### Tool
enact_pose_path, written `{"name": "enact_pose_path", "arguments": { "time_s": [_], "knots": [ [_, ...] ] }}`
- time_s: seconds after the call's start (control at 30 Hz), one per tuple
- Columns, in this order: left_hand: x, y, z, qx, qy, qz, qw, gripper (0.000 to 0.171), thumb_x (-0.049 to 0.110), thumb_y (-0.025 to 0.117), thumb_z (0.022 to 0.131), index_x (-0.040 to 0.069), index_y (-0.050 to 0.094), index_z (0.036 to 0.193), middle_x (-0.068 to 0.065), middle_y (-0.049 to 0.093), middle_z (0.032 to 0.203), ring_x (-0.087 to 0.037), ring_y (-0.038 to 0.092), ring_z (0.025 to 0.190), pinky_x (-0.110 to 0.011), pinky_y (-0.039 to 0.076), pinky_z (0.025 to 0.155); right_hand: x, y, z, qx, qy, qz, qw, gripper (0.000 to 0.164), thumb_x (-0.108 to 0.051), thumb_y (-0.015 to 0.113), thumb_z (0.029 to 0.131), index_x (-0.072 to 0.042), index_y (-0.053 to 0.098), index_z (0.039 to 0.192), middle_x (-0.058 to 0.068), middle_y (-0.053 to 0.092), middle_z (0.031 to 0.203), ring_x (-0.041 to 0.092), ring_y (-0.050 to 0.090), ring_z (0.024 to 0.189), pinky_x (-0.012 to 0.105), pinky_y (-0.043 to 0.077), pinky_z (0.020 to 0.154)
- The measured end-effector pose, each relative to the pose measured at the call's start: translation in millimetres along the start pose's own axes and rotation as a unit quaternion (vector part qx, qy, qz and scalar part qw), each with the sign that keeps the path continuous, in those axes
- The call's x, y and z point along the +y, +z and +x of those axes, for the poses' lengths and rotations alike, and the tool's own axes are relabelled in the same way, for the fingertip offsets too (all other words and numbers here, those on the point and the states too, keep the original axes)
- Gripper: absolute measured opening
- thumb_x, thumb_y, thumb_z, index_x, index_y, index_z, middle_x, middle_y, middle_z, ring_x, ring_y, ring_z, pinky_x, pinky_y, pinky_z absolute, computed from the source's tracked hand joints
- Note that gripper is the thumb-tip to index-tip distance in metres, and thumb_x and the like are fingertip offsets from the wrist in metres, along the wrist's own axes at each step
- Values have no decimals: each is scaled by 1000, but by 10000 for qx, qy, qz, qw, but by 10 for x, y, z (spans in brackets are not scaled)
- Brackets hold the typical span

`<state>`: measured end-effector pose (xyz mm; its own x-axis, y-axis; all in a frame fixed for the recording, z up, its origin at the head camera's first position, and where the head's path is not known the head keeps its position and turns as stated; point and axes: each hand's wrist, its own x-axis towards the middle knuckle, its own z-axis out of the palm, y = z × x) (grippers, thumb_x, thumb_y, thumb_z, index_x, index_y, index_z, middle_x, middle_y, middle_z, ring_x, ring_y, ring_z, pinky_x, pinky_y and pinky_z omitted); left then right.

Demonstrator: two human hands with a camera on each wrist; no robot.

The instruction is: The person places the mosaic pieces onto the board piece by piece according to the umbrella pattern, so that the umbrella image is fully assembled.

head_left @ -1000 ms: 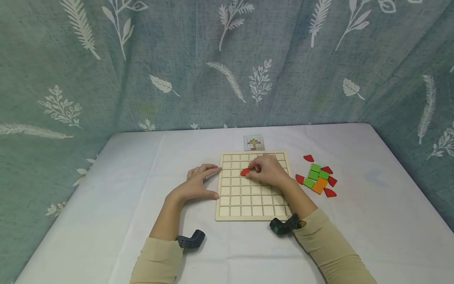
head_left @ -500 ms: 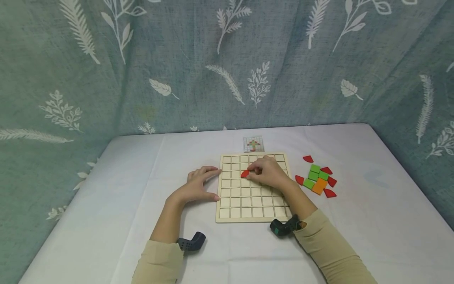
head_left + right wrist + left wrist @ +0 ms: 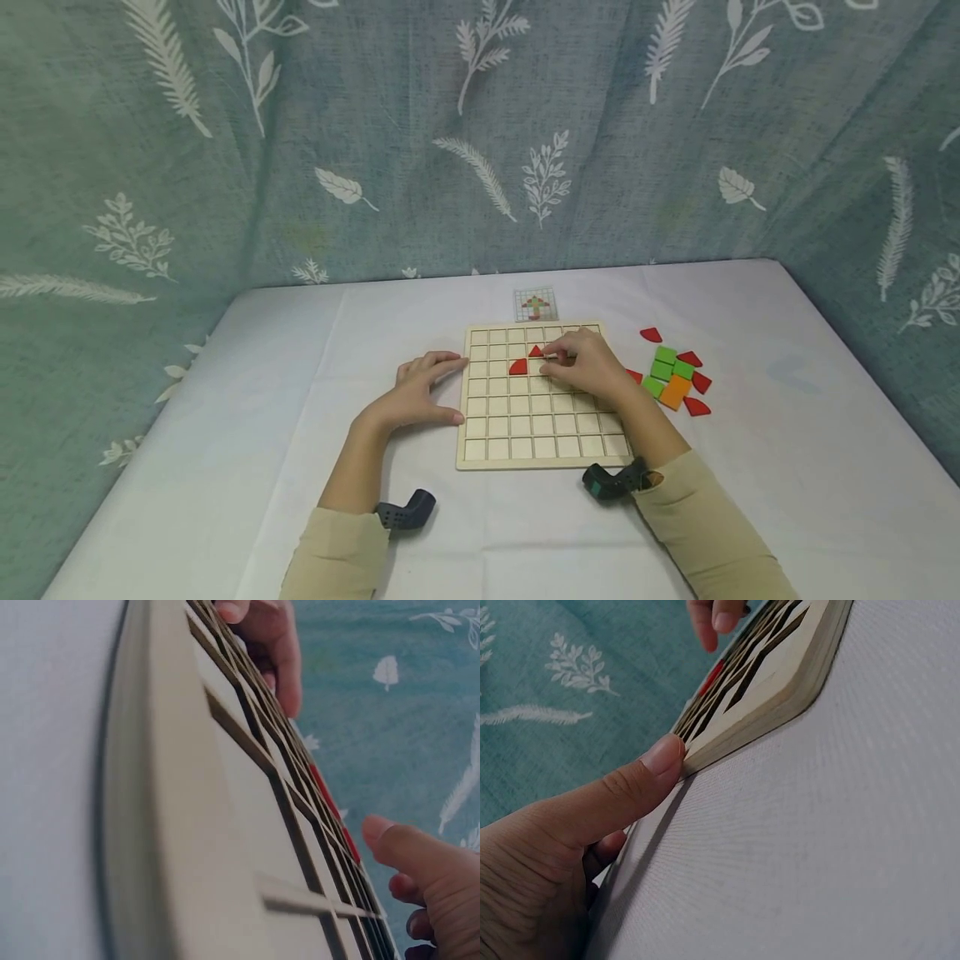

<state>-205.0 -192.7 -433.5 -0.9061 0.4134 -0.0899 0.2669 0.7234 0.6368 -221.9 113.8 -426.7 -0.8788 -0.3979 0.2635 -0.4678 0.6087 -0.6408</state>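
On the pale wooden grid board (image 3: 497,426) a red quarter-round tile (image 3: 518,367) lies in a square, and a red triangular tile (image 3: 536,352) lies one row farther back, to its right. Just right of these tiles is my right hand (image 3: 588,364), thumb and index finger apart with nothing between them. The right wrist view shows its thumb (image 3: 394,836) off the board. My left hand (image 3: 412,392) rests at the board's left edge, fingers spread. In the left wrist view its thumb (image 3: 660,756) touches the board's side.
Right of the board lie several green square tiles (image 3: 662,371), an orange rectangular tile (image 3: 676,391) and several red tiles (image 3: 697,407). A small picture card (image 3: 536,304) with a gridded pattern lies behind the board. A patterned curtain (image 3: 390,242) hangs behind the white-covered table (image 3: 187,467).
My right hand has let go of the red quarter-round tile, which stays on the board, and has moved right. The red triangular tile has come into view. My left hand stays put.
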Motion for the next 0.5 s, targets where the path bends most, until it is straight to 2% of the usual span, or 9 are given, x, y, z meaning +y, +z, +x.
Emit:
{"name": "enact_pose_path", "arguments": {
  "time_s": [0.2,0.5],
  "knots": [
    [8,1,-1,-4,18,-3,10000,93,45,85,61,23,45,142,-3,36,145,-29,21,137,-53,13,108,94,-75,-88,215,-1,-67,9997,23,-19,76,79,-5,73,98,-5,55,69,17,47,75,35,39,74],
    [1,6,8,-4,95,-10,10000,92,44,85,61,22,46,142,-3,37,144,-29,22,137,-53,12,108,274,-256,-189,474,423,-247,9977,27,-21,76,80,-4,73,101,-2,57,71,19,45,76,33,36,69]
  ]
}}
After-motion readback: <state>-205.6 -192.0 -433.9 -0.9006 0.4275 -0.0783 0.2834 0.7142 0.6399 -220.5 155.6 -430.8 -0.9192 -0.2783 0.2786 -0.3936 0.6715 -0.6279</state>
